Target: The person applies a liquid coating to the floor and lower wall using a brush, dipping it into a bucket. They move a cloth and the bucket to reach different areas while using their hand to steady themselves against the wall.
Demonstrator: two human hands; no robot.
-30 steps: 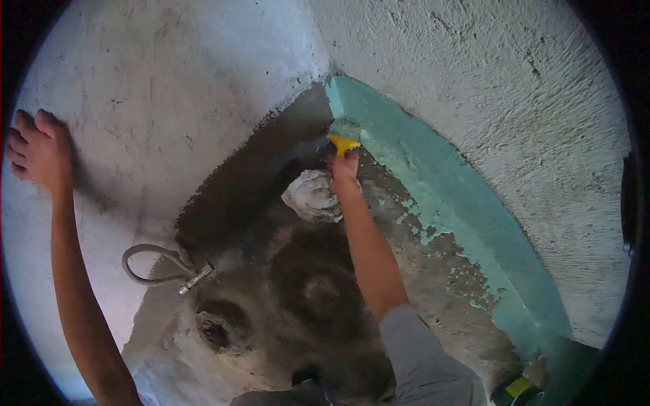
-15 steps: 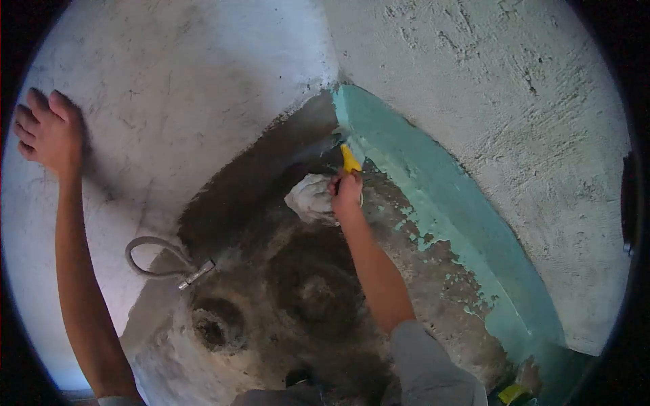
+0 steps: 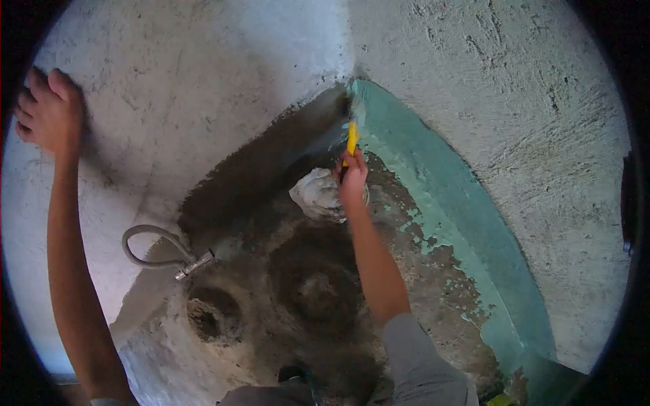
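My right hand (image 3: 353,181) is closed around the yellow handle of a paintbrush (image 3: 352,139). Its bristles point up into the corner, where a dark grey wall strip meets a band of turquoise coating (image 3: 433,172). A white crumpled wrapped bundle (image 3: 317,195) rises from the floor just left of my right hand. Far to the left, my left hand (image 3: 51,111) rests against the pale wall (image 3: 169,88), palm toward it and fingers extended.
A braided flexible hose (image 3: 145,229) with a metal end sticks out of the left wall. A round hole (image 3: 205,319) opens in the rough, stained floor (image 3: 264,352). Something yellow-green (image 3: 501,400) shows at the bottom edge. Rough plaster (image 3: 542,162) covers the right wall.
My right hand has moved the brush upward into the corner, and its handle now stands more upright. My left hand stays on the wall. The view has shifted slightly.
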